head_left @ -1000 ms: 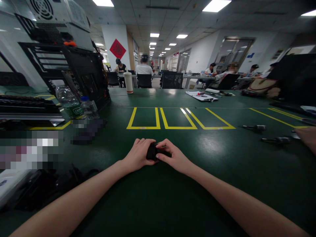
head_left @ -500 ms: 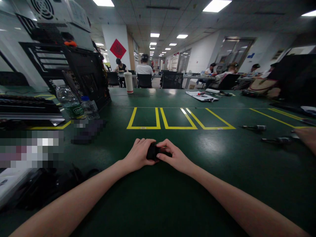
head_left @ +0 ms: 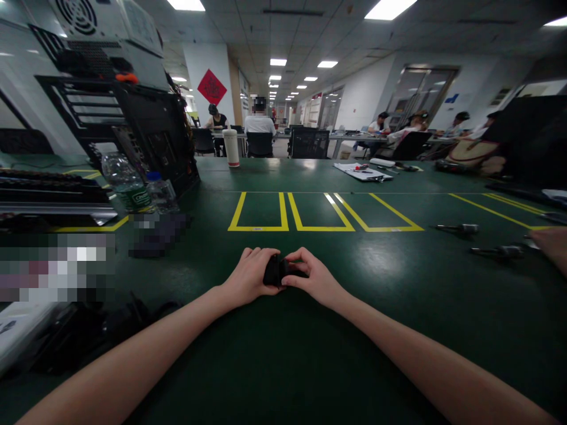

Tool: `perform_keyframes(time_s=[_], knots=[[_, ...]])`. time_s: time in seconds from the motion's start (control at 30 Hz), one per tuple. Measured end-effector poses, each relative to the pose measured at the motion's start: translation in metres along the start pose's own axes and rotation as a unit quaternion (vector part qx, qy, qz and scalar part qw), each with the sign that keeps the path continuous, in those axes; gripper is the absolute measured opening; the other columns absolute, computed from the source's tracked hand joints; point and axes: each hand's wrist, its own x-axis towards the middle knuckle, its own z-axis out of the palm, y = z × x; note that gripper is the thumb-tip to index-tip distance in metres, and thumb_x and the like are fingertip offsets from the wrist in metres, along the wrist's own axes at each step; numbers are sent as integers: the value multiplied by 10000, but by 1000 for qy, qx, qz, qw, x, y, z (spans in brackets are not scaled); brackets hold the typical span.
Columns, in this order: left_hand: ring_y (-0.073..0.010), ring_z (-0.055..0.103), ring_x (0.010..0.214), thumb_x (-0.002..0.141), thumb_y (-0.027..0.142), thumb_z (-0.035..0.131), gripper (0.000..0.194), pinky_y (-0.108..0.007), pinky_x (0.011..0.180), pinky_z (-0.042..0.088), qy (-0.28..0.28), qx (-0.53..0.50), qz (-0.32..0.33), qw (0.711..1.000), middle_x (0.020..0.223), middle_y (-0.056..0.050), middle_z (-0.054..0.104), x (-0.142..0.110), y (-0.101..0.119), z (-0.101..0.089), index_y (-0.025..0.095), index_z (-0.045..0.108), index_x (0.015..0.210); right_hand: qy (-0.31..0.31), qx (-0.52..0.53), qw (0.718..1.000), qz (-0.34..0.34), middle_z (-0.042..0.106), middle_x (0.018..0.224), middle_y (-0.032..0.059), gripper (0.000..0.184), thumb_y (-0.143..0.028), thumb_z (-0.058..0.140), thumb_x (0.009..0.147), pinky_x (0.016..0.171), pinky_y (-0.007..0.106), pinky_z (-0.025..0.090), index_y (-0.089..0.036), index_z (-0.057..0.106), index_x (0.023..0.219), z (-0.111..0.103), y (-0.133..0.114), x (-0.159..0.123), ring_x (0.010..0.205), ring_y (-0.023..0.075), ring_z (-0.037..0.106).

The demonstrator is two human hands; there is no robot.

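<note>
Between my two hands, low over the green table (head_left: 283,366), is a small black blocky part (head_left: 271,273); its exact kind is too dark to make out. My left hand (head_left: 248,276) wraps round its left side, fingers over the top and thumb below. From the right, my right hand (head_left: 315,277) pinches the part's right end between bent fingers and thumb. The fingers cover much of that end. Beyond the hands, yellow tape outlines (head_left: 323,229) mark the tabletop.
Two screwdriver-like tools (head_left: 457,229) lie at the right, near another person's hand (head_left: 551,245). At left stand a computer case (head_left: 155,136) and plastic bottles (head_left: 126,183). Farther back are a white cup (head_left: 231,147) and a clipboard (head_left: 361,172).
My right hand has shifted very slightly right, and a little more of the black part's right end shows. My left hand keeps its grip in place.
</note>
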Motion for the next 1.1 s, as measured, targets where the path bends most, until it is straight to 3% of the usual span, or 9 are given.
perform_keyframes(time_s=[0.23, 0.47, 0.67, 0.97, 1.1], knots=[[-237, 513, 911, 690, 370, 639, 550, -360, 773, 351, 1, -7, 4, 1000, 1040, -66, 544, 0, 1, 0, 191, 376, 1139, -3, 4, 1000, 7, 568, 930, -5, 313, -231, 686, 643, 828, 394, 480, -188, 478, 873, 5, -1, 6, 921, 184, 583], [-239, 510, 912, 675, 370, 650, 564, -358, 766, 349, 6, 2, 2, 1000, 1028, -71, 544, 0, -1, 1, 182, 382, 1134, -40, 55, 997, 28, 582, 968, 19, 241, -219, 596, 736, 816, 383, 497, -191, 502, 957, 1, -3, 3, 917, 179, 599], [-239, 518, 908, 677, 389, 645, 549, -358, 767, 350, -1, -10, 0, 1000, 1035, -66, 543, 1, -1, 0, 190, 389, 1120, -22, 7, 1000, 0, 583, 943, 2, 269, -193, 641, 693, 849, 392, 475, -185, 511, 928, 0, -2, 7, 915, 175, 596], [-235, 520, 914, 659, 410, 657, 591, -356, 775, 351, 7, -31, -6, 999, 1028, -58, 534, 2, -7, 5, 200, 363, 1127, -30, -7, 999, -19, 513, 1037, 9, 249, -180, 564, 761, 835, 375, 491, -222, 499, 998, -1, -4, -1, 948, 162, 570], [-234, 514, 922, 651, 418, 662, 612, -358, 782, 352, 12, -30, -2, 999, 1028, -55, 529, 2, -8, 6, 201, 356, 1135, -16, -70, 995, -63, 501, 1012, 1, 236, -151, 571, 751, 888, 402, 453, -231, 507, 964, -1, -2, 0, 972, 166, 544]])
